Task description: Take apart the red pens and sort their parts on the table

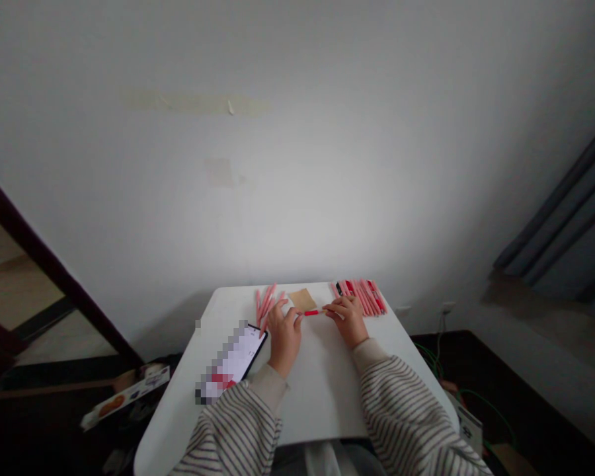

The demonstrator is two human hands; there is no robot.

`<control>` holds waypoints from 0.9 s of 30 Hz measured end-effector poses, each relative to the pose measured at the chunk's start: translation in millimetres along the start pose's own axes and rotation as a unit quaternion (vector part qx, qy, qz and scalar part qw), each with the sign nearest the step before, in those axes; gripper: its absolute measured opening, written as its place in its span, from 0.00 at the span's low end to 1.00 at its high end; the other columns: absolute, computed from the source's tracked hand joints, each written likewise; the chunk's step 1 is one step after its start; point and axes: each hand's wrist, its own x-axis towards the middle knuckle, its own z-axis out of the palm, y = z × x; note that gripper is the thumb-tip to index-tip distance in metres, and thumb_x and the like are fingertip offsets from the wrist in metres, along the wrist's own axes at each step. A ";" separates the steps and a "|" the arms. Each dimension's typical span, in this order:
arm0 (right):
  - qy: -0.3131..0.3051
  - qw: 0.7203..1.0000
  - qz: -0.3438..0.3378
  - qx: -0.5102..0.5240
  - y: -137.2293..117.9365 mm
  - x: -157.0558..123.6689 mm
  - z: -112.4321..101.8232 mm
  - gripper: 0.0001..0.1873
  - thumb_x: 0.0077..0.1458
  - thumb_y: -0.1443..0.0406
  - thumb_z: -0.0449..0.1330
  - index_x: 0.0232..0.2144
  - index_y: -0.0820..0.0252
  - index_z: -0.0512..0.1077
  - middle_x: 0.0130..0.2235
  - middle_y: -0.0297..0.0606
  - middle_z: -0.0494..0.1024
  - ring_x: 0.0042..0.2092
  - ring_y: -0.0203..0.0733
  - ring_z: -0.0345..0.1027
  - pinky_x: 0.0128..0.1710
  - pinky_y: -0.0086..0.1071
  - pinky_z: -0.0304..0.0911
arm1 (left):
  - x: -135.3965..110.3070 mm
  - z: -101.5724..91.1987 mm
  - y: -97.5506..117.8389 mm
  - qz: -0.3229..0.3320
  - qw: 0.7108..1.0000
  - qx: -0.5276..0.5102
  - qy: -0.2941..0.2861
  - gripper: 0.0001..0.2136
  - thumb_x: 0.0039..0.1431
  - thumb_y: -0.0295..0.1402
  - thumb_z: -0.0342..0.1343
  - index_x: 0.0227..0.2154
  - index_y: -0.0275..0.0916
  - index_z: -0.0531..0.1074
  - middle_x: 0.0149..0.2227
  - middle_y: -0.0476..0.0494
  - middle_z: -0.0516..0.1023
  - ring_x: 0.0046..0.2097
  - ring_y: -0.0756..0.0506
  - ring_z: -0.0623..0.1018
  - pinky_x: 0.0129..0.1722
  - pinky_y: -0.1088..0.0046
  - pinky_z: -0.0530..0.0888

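My left hand (283, 336) and right hand (348, 322) pinch the ends of a red stick (311, 313), long axis running left to right over the white table (322, 390), tan paper (302, 299) just beyond, pink pens (371, 299) either side.

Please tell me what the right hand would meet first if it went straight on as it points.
Beyond the red stick it holds, the right hand would probably meet the tan square, though depth is unclear.
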 end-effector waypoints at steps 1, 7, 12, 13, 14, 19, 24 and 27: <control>0.001 1.000 0.001 0.000 -0.1 0.0 -0.1 0.06 0.54 0.62 0.62 0.34 0.46 0.79 0.35 0.36 0.76 0.44 0.44 0.60 0.46 0.40 0.54 | 0.0 -0.5 0.3 -0.001 1.000 0.000 -0.002 0.07 0.58 0.32 0.50 0.33 0.41 0.74 0.49 0.38 0.66 0.54 0.39 0.66 0.53 0.53 0.66; 0.001 1.000 0.001 0.001 0.4 0.6 -0.1 0.07 0.55 0.62 0.62 0.35 0.46 0.79 0.35 0.37 0.76 0.44 0.45 0.60 0.46 0.41 0.55 | 1.0 -3.1 2.9 -0.006 1.000 -0.001 -0.010 0.08 0.59 0.33 0.50 0.33 0.41 0.74 0.49 0.38 0.66 0.54 0.39 0.67 0.53 0.53 0.66; -0.004 1.000 -0.002 0.005 1.0 1.2 -0.6 0.07 0.55 0.62 0.62 0.35 0.46 0.79 0.35 0.36 0.76 0.44 0.45 0.60 0.47 0.40 0.54 | 1.7 -3.3 2.4 -0.008 1.000 0.000 -0.013 0.07 0.58 0.32 0.51 0.34 0.42 0.74 0.49 0.38 0.66 0.55 0.39 0.66 0.54 0.52 0.66; -0.003 1.000 -0.001 0.006 1.2 1.2 -0.7 0.07 0.55 0.62 0.62 0.35 0.46 0.79 0.35 0.36 0.76 0.44 0.45 0.59 0.47 0.40 0.54 | 1.8 -3.2 2.0 -0.007 1.000 0.000 -0.012 0.07 0.58 0.32 0.51 0.34 0.42 0.74 0.49 0.38 0.66 0.55 0.39 0.66 0.54 0.52 0.66; -0.002 1.000 0.000 0.008 1.5 1.3 -0.7 0.06 0.55 0.62 0.62 0.35 0.46 0.79 0.35 0.36 0.76 0.44 0.44 0.59 0.48 0.40 0.54 | 1.8 -3.1 1.7 -0.006 1.000 0.000 -0.011 0.07 0.58 0.33 0.51 0.34 0.41 0.74 0.49 0.38 0.66 0.55 0.39 0.66 0.54 0.52 0.66; -0.006 1.000 -0.003 0.004 2.5 1.5 -0.1 0.07 0.54 0.63 0.62 0.35 0.46 0.79 0.35 0.36 0.76 0.44 0.44 0.60 0.48 0.41 0.55 | 2.0 -2.2 0.0 -0.011 1.000 0.000 -0.016 0.07 0.58 0.33 0.52 0.35 0.41 0.74 0.49 0.38 0.67 0.55 0.39 0.66 0.54 0.53 0.66; 0.000 1.000 0.003 0.005 2.5 1.6 -0.4 0.07 0.54 0.63 0.62 0.35 0.46 0.79 0.35 0.36 0.76 0.44 0.44 0.60 0.48 0.40 0.55 | 2.5 -3.4 -1.8 -0.017 1.000 0.014 -0.011 0.06 0.56 0.32 0.54 0.36 0.42 0.73 0.50 0.38 0.67 0.55 0.39 0.66 0.54 0.51 0.65; 0.004 1.000 0.012 0.007 2.1 1.5 -1.1 0.07 0.55 0.62 0.62 0.35 0.47 0.79 0.36 0.36 0.76 0.44 0.44 0.60 0.48 0.40 0.55 | 3.5 -6.6 -1.8 -0.030 0.998 0.046 -0.011 0.06 0.54 0.29 0.54 0.35 0.42 0.74 0.48 0.39 0.68 0.54 0.39 0.66 0.55 0.49 0.63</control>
